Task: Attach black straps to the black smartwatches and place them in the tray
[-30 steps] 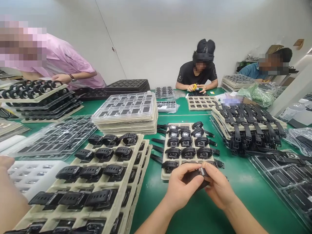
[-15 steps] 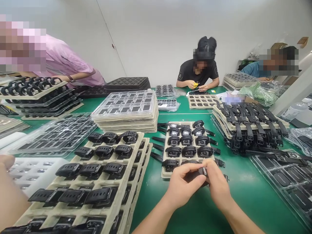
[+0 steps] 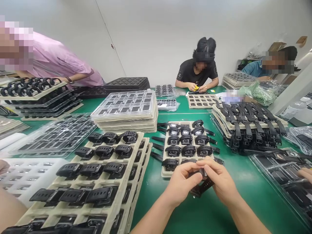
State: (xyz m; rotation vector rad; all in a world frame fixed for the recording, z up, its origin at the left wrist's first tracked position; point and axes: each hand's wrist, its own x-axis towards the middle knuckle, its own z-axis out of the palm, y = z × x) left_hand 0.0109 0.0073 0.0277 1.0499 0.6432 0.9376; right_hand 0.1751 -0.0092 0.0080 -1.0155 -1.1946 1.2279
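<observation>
Both of my hands hold one black watch (image 3: 200, 188) just over the front edge of a beige tray (image 3: 166, 174). My left hand (image 3: 184, 182) pinches it from the left, thumb on top. My right hand (image 3: 218, 178) closes on its strap from the right, fingertips touching those of my left. The fingers hide part of the watch, and its strap hangs below them. Rows of black watches (image 3: 188, 150) lie in the tray, some with straps stretched over its sides.
Stacked beige trays of watches (image 3: 114, 169) stand at the left, a white foam tray (image 3: 36, 174) beyond. More strapped watches (image 3: 248, 123) are piled right. Clear trays (image 3: 280, 175) lie at the right edge, near another person's hand (image 3: 305, 174). Three people work around the table.
My hands have turned the watch, and more of its strap and body now shows below them. Another person's hand has come in at the right edge over the clear trays.
</observation>
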